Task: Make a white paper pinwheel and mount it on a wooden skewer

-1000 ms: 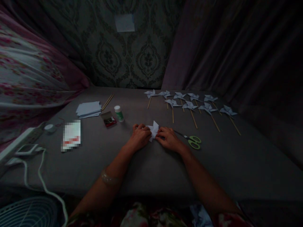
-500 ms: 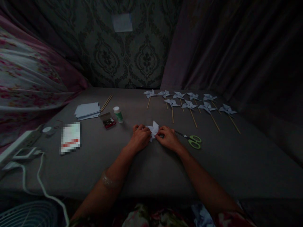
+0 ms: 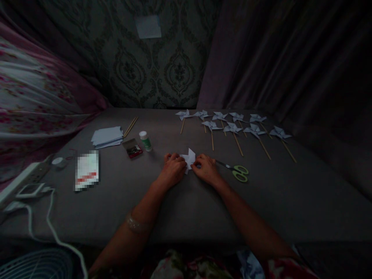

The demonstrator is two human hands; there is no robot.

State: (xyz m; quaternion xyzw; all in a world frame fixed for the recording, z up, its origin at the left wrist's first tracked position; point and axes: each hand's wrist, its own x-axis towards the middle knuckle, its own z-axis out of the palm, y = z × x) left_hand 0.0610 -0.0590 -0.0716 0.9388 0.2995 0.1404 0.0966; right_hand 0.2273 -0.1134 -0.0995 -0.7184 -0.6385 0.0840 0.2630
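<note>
A white paper pinwheel without a visible stick lies between my two hands at the middle of the table. My left hand grips its left side, fingers curled over the paper. On its right side, my right hand pinches the edge between thumb and fingers. The fingers hide much of the pinwheel, so its centre is hard to make out. Just right of my right hand lie scissors with green handles, their blades pointing toward it.
Several finished pinwheels on sticks lie at the back right. To the left are a glue stick, a small open box of metal pieces, stacked paper, loose sticks, a blurred packet and a power strip.
Both hands keep nearly the same hold on the pinwheel. The whole view has shifted very slightly; nothing else has visibly moved.
</note>
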